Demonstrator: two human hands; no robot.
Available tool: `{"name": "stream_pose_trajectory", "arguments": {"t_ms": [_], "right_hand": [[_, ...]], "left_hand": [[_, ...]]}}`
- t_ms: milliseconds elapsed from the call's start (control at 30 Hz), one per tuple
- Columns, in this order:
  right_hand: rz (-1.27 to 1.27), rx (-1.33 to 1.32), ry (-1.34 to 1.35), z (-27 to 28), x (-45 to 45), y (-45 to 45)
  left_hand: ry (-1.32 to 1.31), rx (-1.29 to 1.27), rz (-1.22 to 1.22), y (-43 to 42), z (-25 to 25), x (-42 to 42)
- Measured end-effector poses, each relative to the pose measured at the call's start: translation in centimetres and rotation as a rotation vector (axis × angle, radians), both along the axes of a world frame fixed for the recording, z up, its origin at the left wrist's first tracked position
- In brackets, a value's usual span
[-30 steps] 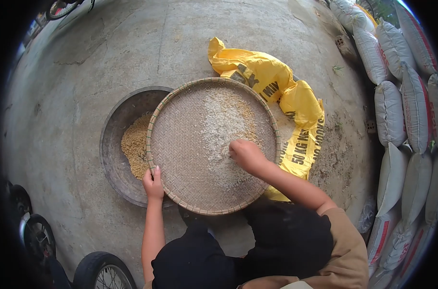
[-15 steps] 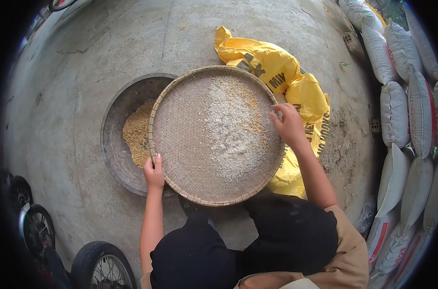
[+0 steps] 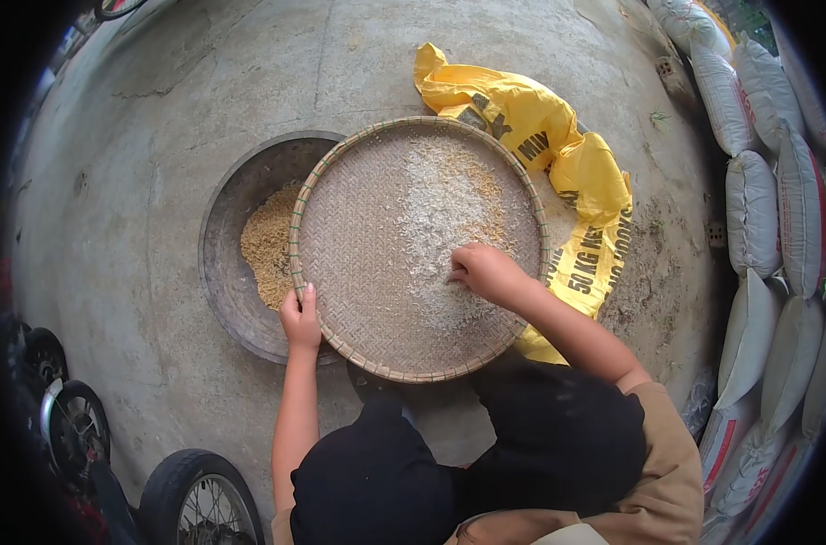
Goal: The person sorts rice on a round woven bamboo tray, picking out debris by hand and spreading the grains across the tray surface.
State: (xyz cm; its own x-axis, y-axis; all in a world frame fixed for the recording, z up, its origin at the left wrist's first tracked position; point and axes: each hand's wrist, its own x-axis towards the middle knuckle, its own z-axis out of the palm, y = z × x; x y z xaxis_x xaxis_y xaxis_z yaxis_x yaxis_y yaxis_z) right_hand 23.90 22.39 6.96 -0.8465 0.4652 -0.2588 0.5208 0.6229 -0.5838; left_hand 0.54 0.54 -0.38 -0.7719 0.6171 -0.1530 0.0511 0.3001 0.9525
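A round woven bamboo winnowing tray (image 3: 349,245) rests above my lap, overlapping the right side of a wide grey basin (image 3: 224,291). My left hand (image 3: 301,320) is closed round the tray's lower left rim, thumb on top. On the tray's right half lies a band of whitish broken grain (image 3: 438,195), with golden grains (image 3: 485,191) along its right edge. Over the lower part of that band, my right hand (image 3: 485,272) has its fingers curled together in a pinch. Whatever sits between those fingertips is hidden. Golden-brown grain (image 3: 266,245) is heaped in the basin.
A crumpled yellow sack (image 3: 599,177) lies on the concrete floor (image 3: 158,227) beyond the tray's right side. Stacked white sacks (image 3: 751,213) line the far right. Motorbike wheels (image 3: 199,500) stand at the lower left.
My right hand has moved from the tray's right rim inward and down over the pale grain, its fingers now drawn together. My left hand keeps its hold on the rim.
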Motion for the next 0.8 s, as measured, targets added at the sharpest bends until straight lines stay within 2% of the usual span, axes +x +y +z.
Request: {"name": "stream_pose_trajectory", "arguments": {"t_ms": [67,133,200,333,367,433,533,633,700,800], "right_hand": [[0.004,0.007,0.04,1.0,0.2,0.7],[-0.21,-0.183,0.046,3.0,0.6,2.0],[-0.344,-0.18,0.032,4.8,1.4,3.3],[-0.624,-0.057,0.059,4.9,4.9,6.8],[-0.622,-0.058,0.06,4.7,6.0,7.9],[-0.557,0.503,0.217,4.8,7.2,9.2],[-0.452,0.411,0.25,5.8,6.5,8.5],[-0.216,0.086,0.097,4.8,4.4,5.6],[-0.034,0.055,0.045,4.4,2.7,3.6],[0.113,0.07,-0.012,2.5,1.6,2.0]], "left_hand": [[-0.001,0.0,0.0,0.0,0.0,0.0],[0.001,-0.005,0.002,0.0,-0.1,0.0],[0.001,0.0,0.005,0.2,0.3,0.1],[0.009,-0.009,-0.001,0.1,0.2,0.1],[0.009,-0.009,0.001,0.0,0.2,0.0],[-0.003,-0.029,-0.011,-0.1,0.0,-0.1],[-0.008,-0.012,0.002,0.1,0.1,0.0],[-0.021,-0.004,0.019,0.4,0.8,0.4],[-0.017,-0.002,0.015,0.2,0.2,0.2],[-0.014,-0.013,0.004,-0.1,0.2,0.0]]}}
